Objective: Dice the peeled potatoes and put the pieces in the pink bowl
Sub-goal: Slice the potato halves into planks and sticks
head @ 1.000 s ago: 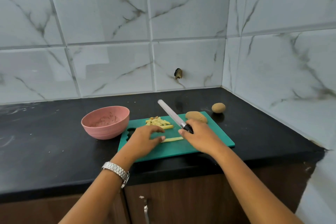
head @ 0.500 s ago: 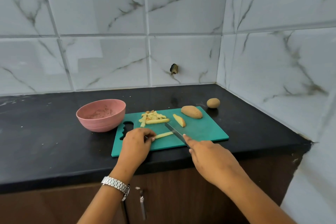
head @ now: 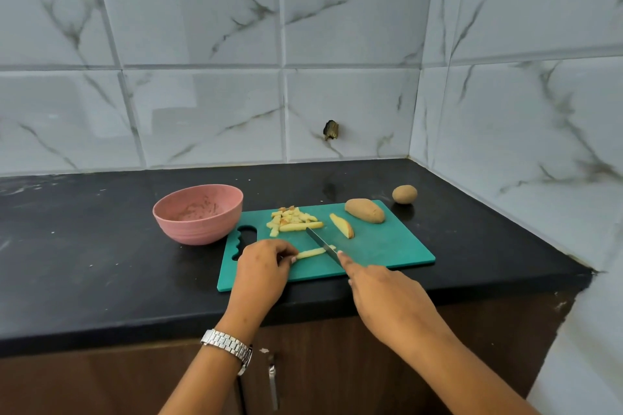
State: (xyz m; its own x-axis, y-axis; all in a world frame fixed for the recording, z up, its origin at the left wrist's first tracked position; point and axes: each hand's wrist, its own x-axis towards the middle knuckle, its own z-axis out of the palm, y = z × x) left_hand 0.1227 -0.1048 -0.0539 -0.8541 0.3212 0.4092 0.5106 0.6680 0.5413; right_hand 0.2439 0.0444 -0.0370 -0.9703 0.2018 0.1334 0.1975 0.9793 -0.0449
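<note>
Potato strip (head: 312,252), pale yellow, lies crosswise on the near half of the teal cutting board (head: 387,251). The left hand (head: 261,268) pinches its left end with curled fingertips, and a silver wristwatch (head: 227,345) sits on that wrist. The right hand (head: 387,296) is wrapped round the handle of a knife (head: 323,242), which the hand hides, with the forefinger laid along the back of the blade. The blade runs from the hand towards the far left and crosses the strip near its right end, edge down on it.

Farther back on the board sits a heap of diced potato pieces (head: 291,217), with one longer stick along its near side, close to the knife tip. Right of the heap lies a potato wedge (head: 342,226), and beyond that, at the far right corner of the board, a larger brownish potato piece (head: 364,210). A small round potato (head: 404,194) rests on the black countertop (head: 101,246), just off that corner and apart from the board.

The pink bowl (head: 199,214) stands upright on the countertop just beside the far left corner of the board, near its cut-out handle; a speckled smear shows inside it. Marble-patterned tiles back the counter, with a dark hole (head: 331,130) in one tile. A metal cabinet handle (head: 273,384) shows below the counter edge.
</note>
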